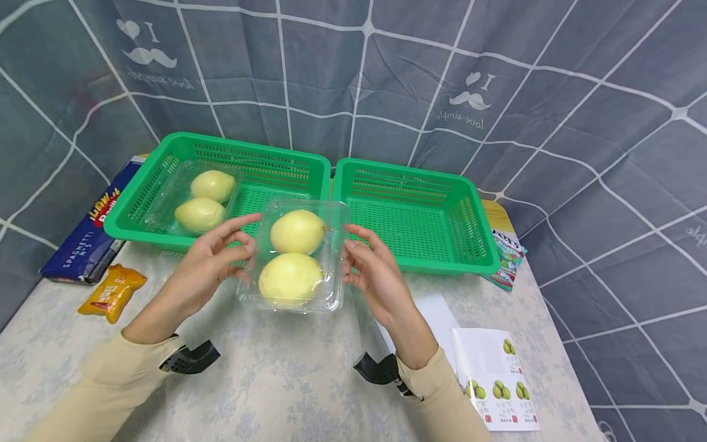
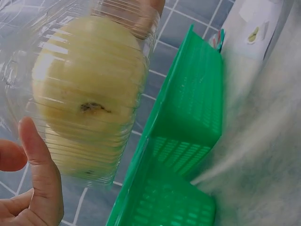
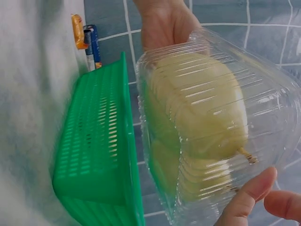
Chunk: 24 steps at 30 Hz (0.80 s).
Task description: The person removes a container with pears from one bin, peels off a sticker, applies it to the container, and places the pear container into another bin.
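A clear plastic clamshell box (image 1: pixel 337 264) with two yellow pears (image 1: pixel 291 279) inside is held up between both hands. My left hand (image 1: pixel 207 261) grips its left side, thumb and fingers bent at the edge. On the opposite side, my right hand (image 1: pixel 378 270) holds the box with curved fingers. Ribbed walls and a pear stem (image 3: pixel 247 154) show in the right wrist view. The box hangs above the table, overlapping the front rims of two green baskets in the head view.
Another clear box with two pears (image 1: pixel 200 215) lies in the left green basket (image 1: pixel 287 153). The right basket (image 1: pixel 409 261) stands beside it. A blue spaghetti box (image 1: pixel 77 252) and orange packet (image 1: pixel 113 291) lie left; a pear-printed sticker sheet (image 1: pixel 491 362) and teal packet (image 1: pixel 507 261) lie right.
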{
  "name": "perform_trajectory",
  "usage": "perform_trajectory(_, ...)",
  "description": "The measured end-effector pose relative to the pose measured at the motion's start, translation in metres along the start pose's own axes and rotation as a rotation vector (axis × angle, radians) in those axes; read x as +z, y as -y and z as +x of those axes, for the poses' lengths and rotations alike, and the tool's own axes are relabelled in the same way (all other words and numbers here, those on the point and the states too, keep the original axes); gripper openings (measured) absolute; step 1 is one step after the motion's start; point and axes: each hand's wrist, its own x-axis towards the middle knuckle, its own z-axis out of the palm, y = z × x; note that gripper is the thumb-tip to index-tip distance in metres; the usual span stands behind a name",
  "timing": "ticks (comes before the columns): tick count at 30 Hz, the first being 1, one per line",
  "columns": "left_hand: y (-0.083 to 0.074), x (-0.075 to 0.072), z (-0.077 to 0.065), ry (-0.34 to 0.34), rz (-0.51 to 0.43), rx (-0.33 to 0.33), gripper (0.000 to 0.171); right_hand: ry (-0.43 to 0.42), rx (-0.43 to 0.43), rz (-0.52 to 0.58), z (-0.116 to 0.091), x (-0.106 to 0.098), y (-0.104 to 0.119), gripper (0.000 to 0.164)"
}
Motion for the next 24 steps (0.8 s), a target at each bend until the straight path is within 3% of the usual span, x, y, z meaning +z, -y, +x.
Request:
perform_trajectory(13, 0.009, 0.013, -0.018, -0.004, 0.067, -0.02, 0.056, 0.018, 0.038, 0.038, -0.024, -0.01, -0.012, 0.04)
perform_trajectory(24, 0.022, 0.023, -0.036, -0.001, 0.042, -0.015, 0.057, 0.051, 0.046, 0.026, -0.04, -0.016, -0.021, 0.039)
